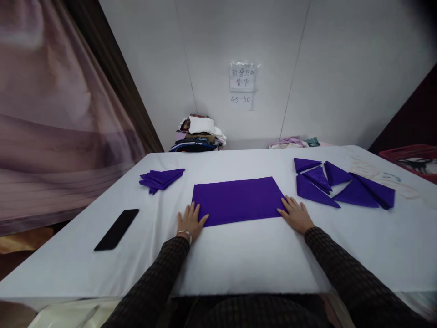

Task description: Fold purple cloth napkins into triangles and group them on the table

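Observation:
A purple cloth napkin (238, 200) lies flat on the white-covered table (246, 259) in front of me, its shape a wide rectangle. At its left end rests my left hand (190, 221), fingers spread, with a bracelet on the wrist. My right hand (296, 213) lies with open fingers on the lower right corner of the napkin. Neither hand grips the cloth. Left of the napkin is a small stack of folded purple napkins (161, 179). Several purple napkins folded into triangles (355, 189) lie to the right.
A black flat rectangular object (117, 229) lies on the table's left side. Piled clothes (198, 134) stand behind the far edge, with more folded fabric (290, 142) farther right. A red basket (413, 157) is at the right. Handwritten paper signs (242, 78) hang on the wall.

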Tool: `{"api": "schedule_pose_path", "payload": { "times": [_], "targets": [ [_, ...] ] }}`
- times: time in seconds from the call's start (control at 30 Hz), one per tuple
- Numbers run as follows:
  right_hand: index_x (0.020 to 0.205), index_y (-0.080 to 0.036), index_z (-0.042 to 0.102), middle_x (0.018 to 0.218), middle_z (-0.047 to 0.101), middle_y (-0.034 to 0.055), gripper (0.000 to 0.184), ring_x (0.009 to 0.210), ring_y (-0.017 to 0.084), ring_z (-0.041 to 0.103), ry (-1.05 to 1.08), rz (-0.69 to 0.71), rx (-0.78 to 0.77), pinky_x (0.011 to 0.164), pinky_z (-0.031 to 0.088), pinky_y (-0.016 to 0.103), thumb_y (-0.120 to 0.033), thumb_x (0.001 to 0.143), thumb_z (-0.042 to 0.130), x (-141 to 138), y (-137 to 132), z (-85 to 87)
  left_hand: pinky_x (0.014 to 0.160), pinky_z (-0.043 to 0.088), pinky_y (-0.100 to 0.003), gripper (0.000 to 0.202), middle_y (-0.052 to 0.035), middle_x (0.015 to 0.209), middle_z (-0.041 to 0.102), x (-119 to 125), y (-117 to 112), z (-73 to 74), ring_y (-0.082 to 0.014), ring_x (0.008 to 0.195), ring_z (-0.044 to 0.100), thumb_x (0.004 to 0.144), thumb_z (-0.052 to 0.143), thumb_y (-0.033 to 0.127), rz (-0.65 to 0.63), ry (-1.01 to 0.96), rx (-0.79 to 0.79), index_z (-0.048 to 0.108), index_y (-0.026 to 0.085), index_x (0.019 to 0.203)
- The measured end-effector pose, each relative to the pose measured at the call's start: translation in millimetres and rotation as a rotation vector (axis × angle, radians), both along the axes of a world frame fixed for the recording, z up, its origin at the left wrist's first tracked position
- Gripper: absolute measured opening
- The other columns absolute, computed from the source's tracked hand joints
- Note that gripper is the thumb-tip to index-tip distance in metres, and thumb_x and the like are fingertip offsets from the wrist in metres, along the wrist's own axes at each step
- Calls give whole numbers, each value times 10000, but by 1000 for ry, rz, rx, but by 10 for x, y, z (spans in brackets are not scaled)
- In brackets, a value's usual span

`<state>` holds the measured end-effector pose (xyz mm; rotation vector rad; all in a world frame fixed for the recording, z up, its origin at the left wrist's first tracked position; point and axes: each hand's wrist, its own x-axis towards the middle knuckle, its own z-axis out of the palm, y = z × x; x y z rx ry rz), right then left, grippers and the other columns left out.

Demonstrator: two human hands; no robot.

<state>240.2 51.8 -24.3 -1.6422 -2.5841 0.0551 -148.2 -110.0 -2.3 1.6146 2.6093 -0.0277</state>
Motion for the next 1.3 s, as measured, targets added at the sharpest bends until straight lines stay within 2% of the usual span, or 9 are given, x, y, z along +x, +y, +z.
{"api": "schedule_pose_path", "payload": {
  "times": [0.1, 0.23, 0.37, 0.57, 0.67, 0.8, 0.97, 1.07, 1.3],
  "targets": [
    [1415, -188, 302, 1498, 247, 93, 616, 1375, 260, 180, -13, -7, -10, 1068, 166, 525, -528, 906, 230, 12, 2, 3, 1093, 116, -550, 707, -84, 1526, 150, -193, -128, 20, -278, 1398, 116, 867, 221, 579, 87, 16, -2, 212, 172, 1445],
    [1415, -169, 302, 1500, 236, 103, 626, 1377, 265, 175, -40, -20, -50, 1062, 181, 536, -528, 908, 229, 40, 34, 63, 1095, 124, -545, 712, -77, 1526, 150, -216, -195, 35, -274, 1398, 118, 867, 212, 575, 108, 15, 2, 203, 162, 1447],
    [1419, -120, 291, 1506, 186, 150, 665, 1383, 298, 132, 18, -20, -38, 1058, 145, 573, -542, 907, 234, -288, -50, 255, 1092, 134, -553, 710, -71, 1525, 157, -184, -181, 29, -275, 1395, 129, 867, 206, 575, 114, 22, 6, 213, 163, 1445],
    [1435, -119, 251, 1505, 188, 141, 757, 1391, 270, 112, 217, 517, -153, 1097, 82, 519, -634, 881, 241, -1510, -714, 403, 1080, 167, -559, 698, -73, 1522, 179, -203, -173, 28, -279, 1391, 145, 868, 203, 558, 101, 56, -14, 223, 162, 1443],
    [1435, -119, 247, 1499, 204, 144, 778, 1391, 258, 120, 233, 679, -210, 1102, 76, 502, -656, 871, 258, -1790, -946, 339, 1071, 184, -563, 687, -82, 1518, 193, -205, -170, 43, -282, 1386, 164, 870, 211, 542, 95, 69, -21, 233, 158, 1440],
    [1434, -147, 256, 1498, 220, 120, 739, 1389, 248, 132, 194, 654, -191, 1101, 52, 512, -639, 882, 271, -1417, -845, 271, 1065, 192, -565, 677, -83, 1524, 175, -216, -161, 54, -283, 1388, 151, 872, 205, 522, 84, 69, -34, 221, 156, 1442],
    [1440, -165, 248, 1499, 216, 108, 711, 1383, 269, 153, 99, 320, -147, 1089, 90, 538, -621, 894, 241, -352, -484, 241, 1062, 195, -561, 676, -75, 1529, 157, -223, -144, 54, -277, 1392, 132, 872, 175, 516, 78, 63, -38, 211, 157, 1444],
    [1443, -161, 235, 1502, 204, 108, 713, 1385, 263, 148, 64, 181, -111, 1088, 100, 535, -619, 897, 220, 74, -410, 209, 1067, 178, -563, 670, -72, 1531, 148, -229, -135, 46, -277, 1393, 128, 872, 184, 506, 86, 55, -46, 216, 158, 1443],
    [1437, -173, 259, 1495, 223, 108, 716, 1382, 256, 165, 66, 165, -69, 1084, 121, 541, -633, 892, 194, 155, -430, 134, 1051, 192, -590, 709, -127, 1518, 170, -196, -100, 106, -301, 1385, 156, 864, 249, 537, 120, 42, 20, 246, 109, 1429]
  ]
}}
